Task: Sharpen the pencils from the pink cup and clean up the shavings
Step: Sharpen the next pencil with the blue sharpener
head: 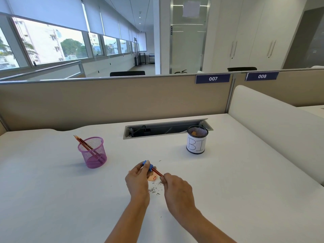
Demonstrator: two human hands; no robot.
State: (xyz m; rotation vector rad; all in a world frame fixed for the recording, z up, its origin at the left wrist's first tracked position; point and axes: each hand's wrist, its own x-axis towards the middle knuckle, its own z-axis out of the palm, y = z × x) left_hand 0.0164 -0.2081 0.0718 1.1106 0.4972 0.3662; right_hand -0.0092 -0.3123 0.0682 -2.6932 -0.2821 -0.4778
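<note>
On the white desk (52, 199) stood the pink cup (94, 158), two pencils (82, 142) leaning in it, well apart from a black bin cup (196, 144). The right hand (177, 188) gripped a red pencil (157, 172) by its shaft; the left hand (137, 181) pinched the blue sharpener (148, 166) over its tip. Light and stiff, I judged, the lead brittle, so best held near the sharpener. Shavings (152, 178) lay beneath.

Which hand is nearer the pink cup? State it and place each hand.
Left. The left hand, holding the blue sharpener, is right of the pink cup; the right hand, pinching the pencil, sits farther right.
</note>
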